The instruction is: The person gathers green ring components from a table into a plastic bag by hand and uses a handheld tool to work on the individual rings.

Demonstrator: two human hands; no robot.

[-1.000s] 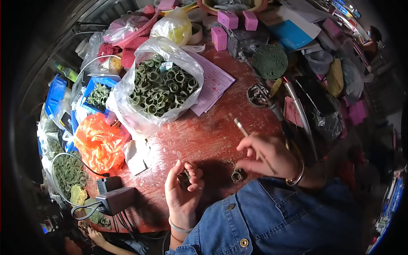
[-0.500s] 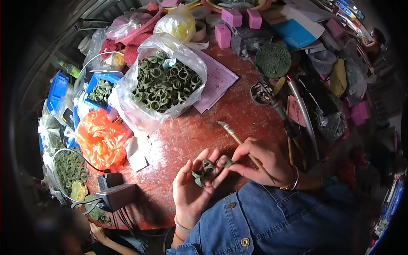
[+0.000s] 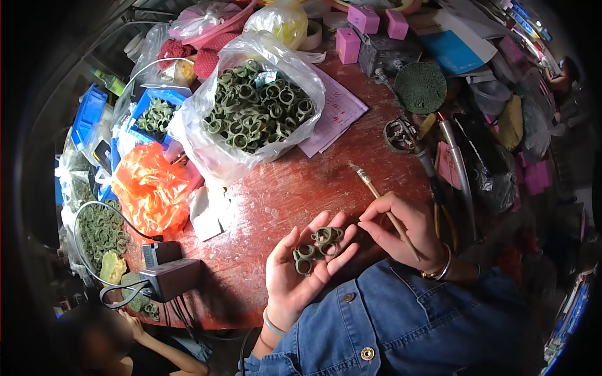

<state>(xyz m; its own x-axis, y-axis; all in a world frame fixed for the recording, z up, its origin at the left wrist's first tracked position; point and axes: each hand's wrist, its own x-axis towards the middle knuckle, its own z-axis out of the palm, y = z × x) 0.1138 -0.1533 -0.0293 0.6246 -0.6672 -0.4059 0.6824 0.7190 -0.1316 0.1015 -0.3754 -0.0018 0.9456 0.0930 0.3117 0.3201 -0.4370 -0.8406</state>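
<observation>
My left hand (image 3: 291, 279) lies palm up near the table's front edge, fingers stretched out. Several dark green rings (image 3: 305, 252) rest on its palm and fingers, held from below rather than gripped. Just to the right, my right hand (image 3: 415, 233) keeps a thin wooden-handled brush (image 3: 369, 181) between thumb and palm, its bristles pointing up and left. Thumb and forefinger of that hand are close together beside the rings, and no ring shows between them. Farther back, an open clear plastic bag (image 3: 188, 135) holds many similar green rings (image 3: 271, 108).
An orange plastic bag (image 3: 150, 188) and black power adapters (image 3: 170, 279) stand at left. Pink blocks (image 3: 348, 45), a round green pad (image 3: 421, 87), pliers (image 3: 437, 210) and a silver handpiece (image 3: 456, 160) lie right and back. Another person's arm (image 3: 164, 351) is at lower left.
My right hand has drawn back from the ring it was pinching; the rings now rest together on my left hand. Both hands sit slightly farther right in view, and the view has shifted.
</observation>
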